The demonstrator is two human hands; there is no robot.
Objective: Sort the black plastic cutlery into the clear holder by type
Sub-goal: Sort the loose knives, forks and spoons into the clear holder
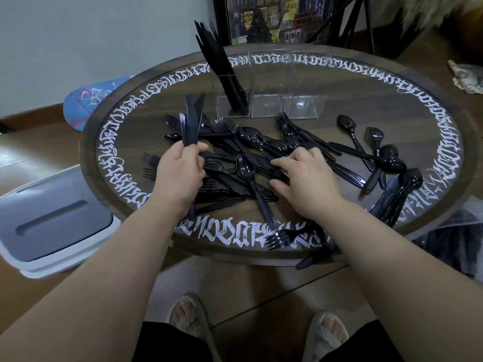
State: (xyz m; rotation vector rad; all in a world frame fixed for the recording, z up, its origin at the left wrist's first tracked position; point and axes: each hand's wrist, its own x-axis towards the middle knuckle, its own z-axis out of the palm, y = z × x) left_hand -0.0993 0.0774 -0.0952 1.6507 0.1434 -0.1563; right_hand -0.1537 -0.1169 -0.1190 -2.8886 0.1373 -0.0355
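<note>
A heap of black plastic cutlery (pixel 258 163), forks, spoons and knives mixed, lies in the middle of the round table (pixel 366 105). My left hand (pixel 180 173) grips a bundle of knives (pixel 192 124), blades pointing up and away. My right hand (pixel 303 176) rests on the heap with fingers curled onto a piece at its left side. The clear holder (pixel 271 100) stands behind the heap. Its left compartment holds several upright knives (pixel 222 66); the middle and right compartments look empty.
The dark wooden table has white lettering round its rim. A grey and white lidded bin (pixel 52 218) stands on the floor at left, a blue board (pixel 88 100) behind it. A framed picture (pixel 271 19) leans at the back. My slippered feet show below the table.
</note>
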